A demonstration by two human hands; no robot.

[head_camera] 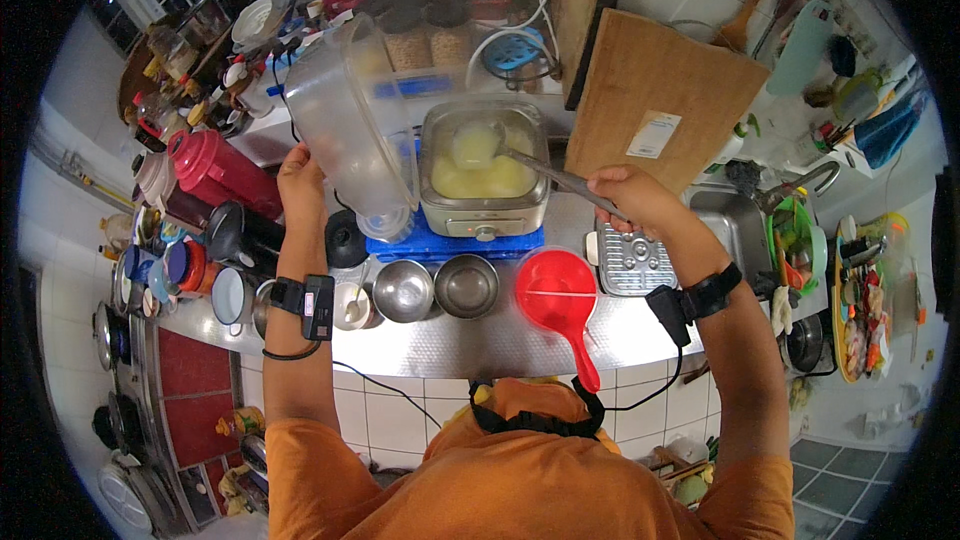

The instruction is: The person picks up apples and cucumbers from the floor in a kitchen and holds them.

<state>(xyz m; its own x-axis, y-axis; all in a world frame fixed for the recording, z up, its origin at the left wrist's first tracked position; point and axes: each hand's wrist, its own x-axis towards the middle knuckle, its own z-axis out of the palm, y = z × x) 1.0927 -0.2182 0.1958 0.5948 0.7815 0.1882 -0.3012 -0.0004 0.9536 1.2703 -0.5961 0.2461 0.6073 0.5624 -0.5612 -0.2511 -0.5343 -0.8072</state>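
My right hand (pixel 622 195) grips the handle of a metal ladle (pixel 551 169), its bowl over a square electric cooker (pixel 484 214) holding pale yellow liquid (pixel 487 180). A small light glows on the cooker's front, and it stands on a blue mat (pixel 450 247). My left hand (pixel 300 172) is at the lower left edge of a large, tilted, translucent plastic container (pixel 330 105), fingers partly hidden behind it. Two steel bowls (pixel 403 291) (pixel 466 285) and a red plastic ladle-shaped strainer or scoop (pixel 555 289) lie on the steel counter in front of the cooker.
A ridged metal tray (pixel 636 259) lies left of the sink (pixel 727 221). A wooden cutting board (pixel 660 97) leans at the back right. A red jug (pixel 221 172), a black jug (pixel 240 236) and several jars crowd the left. A white cup (pixel 351 306) holding a spoon stands beside the bowls.
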